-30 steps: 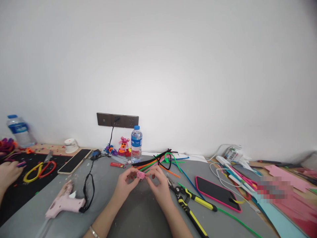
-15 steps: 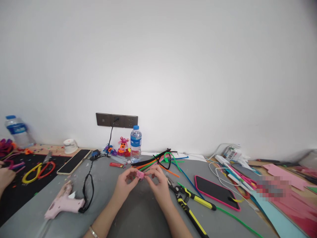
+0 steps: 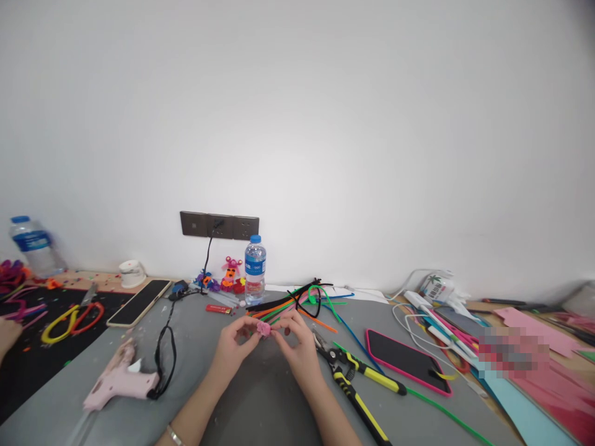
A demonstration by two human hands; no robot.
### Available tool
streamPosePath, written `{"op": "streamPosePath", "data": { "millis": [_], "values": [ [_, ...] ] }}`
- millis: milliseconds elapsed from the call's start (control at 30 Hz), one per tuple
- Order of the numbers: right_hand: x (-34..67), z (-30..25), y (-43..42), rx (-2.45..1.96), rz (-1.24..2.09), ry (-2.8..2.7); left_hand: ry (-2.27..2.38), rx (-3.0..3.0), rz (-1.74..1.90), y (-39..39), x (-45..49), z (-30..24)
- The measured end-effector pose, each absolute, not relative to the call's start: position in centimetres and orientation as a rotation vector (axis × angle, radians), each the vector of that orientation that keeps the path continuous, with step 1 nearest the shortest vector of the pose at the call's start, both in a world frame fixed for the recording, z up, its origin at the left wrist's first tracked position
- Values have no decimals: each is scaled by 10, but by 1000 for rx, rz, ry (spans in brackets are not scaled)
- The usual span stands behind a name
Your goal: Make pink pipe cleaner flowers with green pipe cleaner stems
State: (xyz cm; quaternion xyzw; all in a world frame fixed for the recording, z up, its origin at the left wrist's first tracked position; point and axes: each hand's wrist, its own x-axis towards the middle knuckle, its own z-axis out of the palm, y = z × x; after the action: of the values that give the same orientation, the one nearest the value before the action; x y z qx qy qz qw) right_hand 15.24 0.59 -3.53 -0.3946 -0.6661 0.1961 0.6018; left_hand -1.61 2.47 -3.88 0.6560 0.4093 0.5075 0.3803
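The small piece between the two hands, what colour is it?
Pink. The small piece shows best in the head view, held by left hand and right hand.

A small pink fuzzy flower point(image 3: 264, 328) sits pinched between both hands' fingers point(image 3: 279, 331).

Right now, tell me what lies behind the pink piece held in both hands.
Behind the pink piece, a bundle of coloured pipe cleaners lies, with a water bottle farther back. The fingers hide part of the bundle.
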Motion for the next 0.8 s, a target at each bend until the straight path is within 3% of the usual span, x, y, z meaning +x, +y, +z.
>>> {"op": "streamPosePath", "data": {
  "millis": [800],
  "values": [
    [152,-43,11,-954,448,-1497,1049,1510,1317,28,-13,-44]
  ]
}}
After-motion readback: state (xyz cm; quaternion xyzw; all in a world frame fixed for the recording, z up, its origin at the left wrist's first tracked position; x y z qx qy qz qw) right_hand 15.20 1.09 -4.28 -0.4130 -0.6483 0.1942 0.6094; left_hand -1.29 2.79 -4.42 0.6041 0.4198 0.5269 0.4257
